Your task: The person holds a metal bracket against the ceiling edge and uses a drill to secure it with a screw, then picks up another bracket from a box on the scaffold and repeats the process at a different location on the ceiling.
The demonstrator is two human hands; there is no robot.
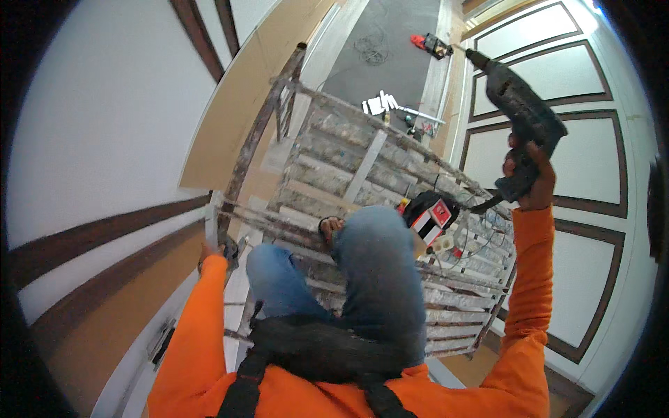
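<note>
One dark, pistol-shaped power drill (526, 108)

No lettering or numbers legible anywhere in view. Likeliest printed patch: red label (440, 212) with a paler mark, on the dark bundle (420, 205) beside the knee, on the slatted platform (365, 166). Mark too small and blurred to make out. Just below it, a panel (426, 226) in red, white and black blocks; any print on it unreadable. Drill (526, 104) in right hand (539, 184): dark, scuffed casing, faint lighter patches; cannot tell whether marking or wear. Red-and-black tool (432, 46) on the floor beyond: too distant to read.
</note>
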